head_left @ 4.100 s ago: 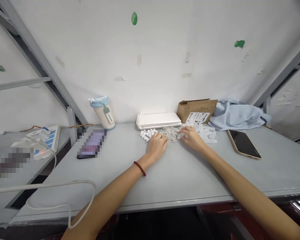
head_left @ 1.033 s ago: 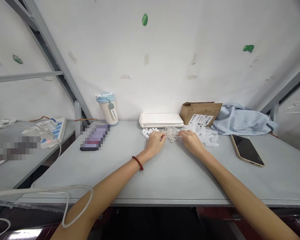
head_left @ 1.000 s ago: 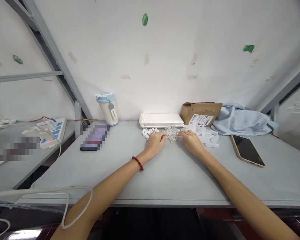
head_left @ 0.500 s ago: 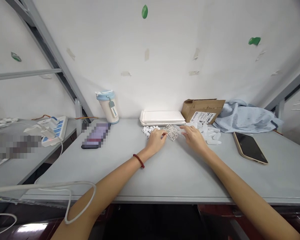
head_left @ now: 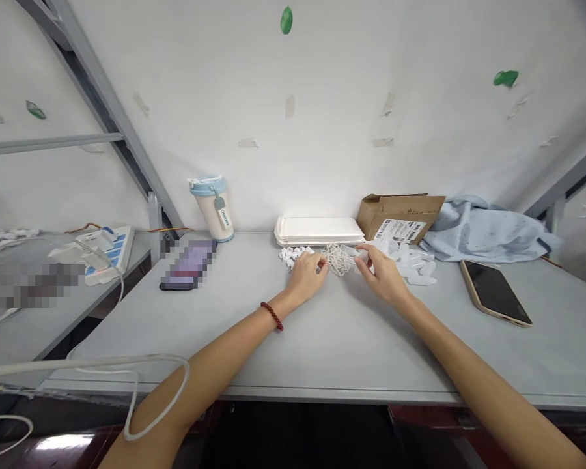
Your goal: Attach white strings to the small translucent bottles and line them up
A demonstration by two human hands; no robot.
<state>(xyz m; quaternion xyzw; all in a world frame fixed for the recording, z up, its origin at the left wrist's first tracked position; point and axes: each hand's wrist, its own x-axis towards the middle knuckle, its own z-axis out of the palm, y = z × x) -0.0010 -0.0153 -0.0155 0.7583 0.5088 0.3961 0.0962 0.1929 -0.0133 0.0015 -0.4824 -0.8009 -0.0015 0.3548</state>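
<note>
My left hand [head_left: 308, 277], with a dark red bead bracelet [head_left: 272, 316] at the wrist, is closed in a pinch at the left edge of a tangled heap of off-white loops [head_left: 338, 260]. What its fingertips hold is too small to make out. Several small white plastic caps [head_left: 293, 255] lie just behind that hand. Between thumb and fingers of my right hand [head_left: 385, 277] is a translucent plastic piece [head_left: 350, 251], pointing left over the loops. More translucent plastic pieces [head_left: 417, 268] lie in a pile beyond and right of the right hand.
White flat trays [head_left: 320, 229] are stacked against the wall, beside an opened cardboard box [head_left: 407, 215] and a light blue cloth [head_left: 488, 231]. Phones lie at right [head_left: 495, 293] and left [head_left: 188, 266]. A tumbler [head_left: 215, 208] stands at back left. A white cable [head_left: 151, 358] loops over my left forearm.
The view has shifted slightly. Both hands stay almost in place, with the left fingers still pinched and the right fingers a little changed around the translucent piece.
</note>
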